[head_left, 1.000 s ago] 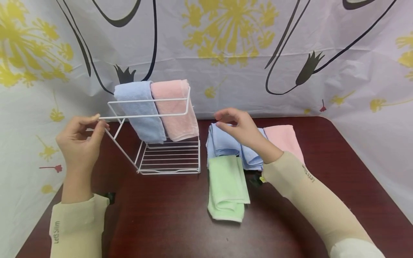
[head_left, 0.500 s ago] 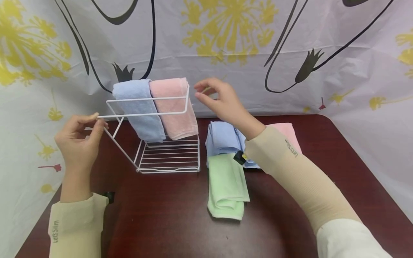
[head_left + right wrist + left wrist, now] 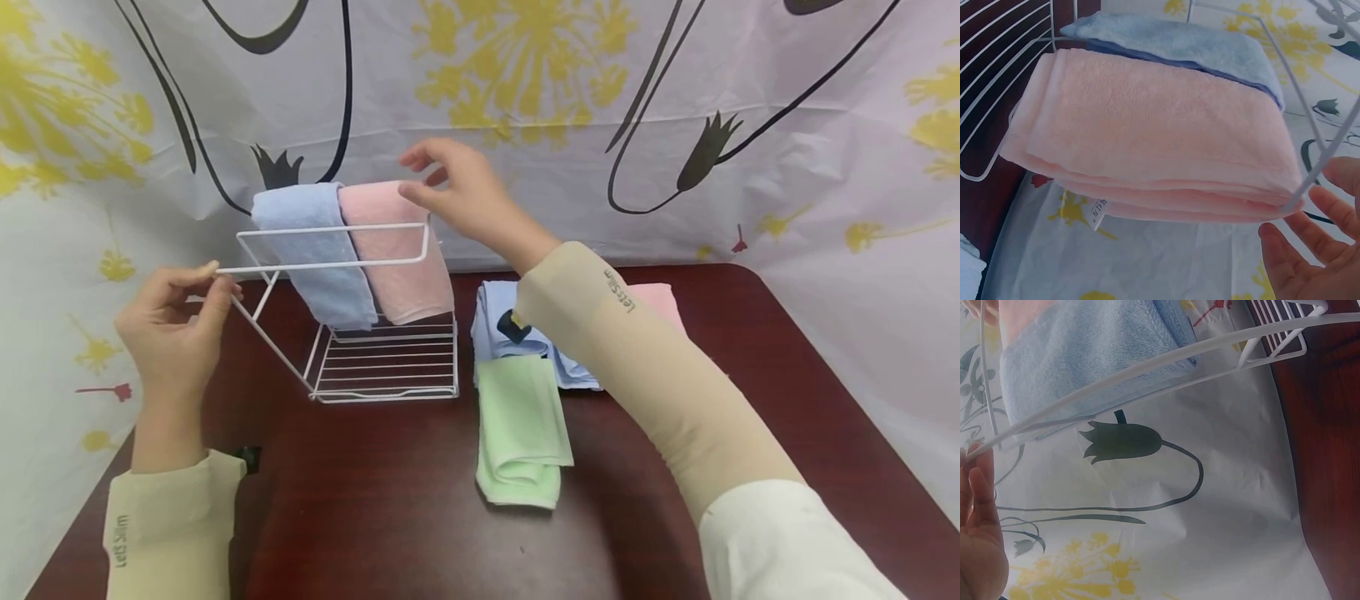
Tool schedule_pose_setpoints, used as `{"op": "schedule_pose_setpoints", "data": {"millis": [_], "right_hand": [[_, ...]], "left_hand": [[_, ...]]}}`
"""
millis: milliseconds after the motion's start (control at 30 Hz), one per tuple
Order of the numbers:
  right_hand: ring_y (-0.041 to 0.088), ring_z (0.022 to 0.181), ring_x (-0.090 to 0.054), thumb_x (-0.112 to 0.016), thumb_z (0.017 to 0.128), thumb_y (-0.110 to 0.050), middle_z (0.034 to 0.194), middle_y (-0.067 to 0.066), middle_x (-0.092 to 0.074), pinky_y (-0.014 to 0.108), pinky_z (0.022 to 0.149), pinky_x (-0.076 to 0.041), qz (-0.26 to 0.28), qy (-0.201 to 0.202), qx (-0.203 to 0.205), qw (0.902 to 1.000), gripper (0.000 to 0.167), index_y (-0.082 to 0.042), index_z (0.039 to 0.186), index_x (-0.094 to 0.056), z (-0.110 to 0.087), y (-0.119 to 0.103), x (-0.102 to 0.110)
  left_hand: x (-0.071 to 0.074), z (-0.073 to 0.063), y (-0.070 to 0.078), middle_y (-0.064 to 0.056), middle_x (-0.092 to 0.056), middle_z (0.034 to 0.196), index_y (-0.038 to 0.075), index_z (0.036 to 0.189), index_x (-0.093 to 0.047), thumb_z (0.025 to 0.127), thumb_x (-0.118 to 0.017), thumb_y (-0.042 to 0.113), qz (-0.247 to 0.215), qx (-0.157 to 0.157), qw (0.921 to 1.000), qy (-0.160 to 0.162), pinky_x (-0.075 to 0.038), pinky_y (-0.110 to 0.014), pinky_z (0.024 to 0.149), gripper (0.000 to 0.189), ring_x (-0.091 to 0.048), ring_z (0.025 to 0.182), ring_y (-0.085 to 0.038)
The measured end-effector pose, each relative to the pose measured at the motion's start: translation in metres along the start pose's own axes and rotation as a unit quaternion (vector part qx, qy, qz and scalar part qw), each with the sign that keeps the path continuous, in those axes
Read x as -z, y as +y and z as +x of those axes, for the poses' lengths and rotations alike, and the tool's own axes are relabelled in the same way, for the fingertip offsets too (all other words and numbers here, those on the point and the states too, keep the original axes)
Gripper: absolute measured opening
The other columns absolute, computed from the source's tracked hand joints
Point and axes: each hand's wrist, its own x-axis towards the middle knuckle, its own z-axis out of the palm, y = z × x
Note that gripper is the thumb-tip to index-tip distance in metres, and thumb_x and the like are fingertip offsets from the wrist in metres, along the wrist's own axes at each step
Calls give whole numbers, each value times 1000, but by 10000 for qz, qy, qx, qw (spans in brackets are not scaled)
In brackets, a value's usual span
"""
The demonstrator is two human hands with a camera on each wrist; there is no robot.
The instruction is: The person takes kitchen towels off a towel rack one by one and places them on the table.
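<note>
A white wire rack (image 3: 390,392) stands on the table, with a slatted bottom shelf and an upper rail. Over its top hang a folded blue towel (image 3: 318,279) and, to the right of it, a folded pink towel (image 3: 405,279). My left hand (image 3: 176,329) pinches the left front corner of the upper rail between thumb and finger. My right hand (image 3: 468,192) is at the upper right end of the pink towel, its fingers loosely bent and holding nothing. In the right wrist view, the fingertips (image 3: 1270,232) are close to the towel's folded end, where a small white tag shows.
Right of the rack lie a folded green towel (image 3: 521,425), folded blue towels (image 3: 491,321) and a pink towel (image 3: 656,298), partly behind my right sleeve. A patterned curtain (image 3: 555,200) hangs along the back of the dark red table (image 3: 390,500).
My right hand has risen and moved left from above the folded towels to the hanging pink towel. The left hand has kept its pinch on the rack. The view has shifted slightly.
</note>
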Motion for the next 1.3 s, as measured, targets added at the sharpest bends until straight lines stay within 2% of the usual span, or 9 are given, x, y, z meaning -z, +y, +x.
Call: {"op": "schedule_pose_setpoints", "data": {"millis": [133,300,467,600,733,833,1033,1300], "right_hand": [[23,107,-62,-70,92,-17,127,9,-62,27,90,-53,-48,-251,-146,9996,37,-7,127,-61,8,-1,-6],[23,103,-60,-72,91,-15,125,10,-64,29,92,-50,-55,-370,-141,9992,38,-5,126,-62,10,1,-10],[22,109,-58,-73,90,-13,125,10,-64,31,98,-47,-109,-575,98,9982,42,-6,130,-61,12,4,-10],[22,119,-56,-71,90,-9,133,9,-62,30,101,-45,-270,-935,388,9945,46,-10,135,-60,16,5,-9],[21,124,-53,-69,91,-7,137,7,-60,30,106,-42,-410,-1150,497,9913,47,-11,137,-59,19,4,-10],[19,119,-53,-68,90,-5,130,7,-63,29,106,-42,-482,-1069,527,9917,42,-10,132,-63,21,5,-12],[17,117,-58,-67,89,-1,123,6,-68,24,104,-44,-320,-566,699,9954,31,-7,119,-71,18,8,-16],[17,112,-62,-67,89,1,117,7,-71,21,97,-46,-103,62,1189,9928,26,-5,114,-73,14,14,-21]], "left_hand": [[0,-1,-1,5,-74,78,-22,95,-66,82,-67,-12,-169,-8,9999,30,-54,-12,60,16,-68,67,-6],[-1,-3,-1,8,-73,78,-23,95,-65,82,-68,-12,-1,-45,10000,44,-54,-11,60,18,-68,67,-4],[-2,-2,-1,8,-73,79,-22,95,-66,82,-68,-11,44,-69,10000,-6,-54,-11,61,17,-68,67,-4],[-2,-2,-2,8,-73,78,-22,95,-66,82,-68,-10,-5,-71,10000,-9,-53,-11,60,17,-68,67,-4],[0,-2,-1,8,-73,78,-21,94,-66,82,-68,-11,22,-87,10000,-4,-53,-11,60,16,-68,67,-4],[0,-3,-2,8,-73,78,-21,95,-66,82,-67,-11,51,-101,9999,-8,-54,-11,61,16,-68,68,-4],[1,-3,-3,8,-73,79,-23,95,-65,82,-68,-11,36,-52,10000,13,-54,-11,61,17,-68,67,-4],[1,-3,-1,10,-73,79,-21,96,-67,83,-68,-11,246,-111,9996,2,-53,-11,61,17,-68,68,-3]]}}
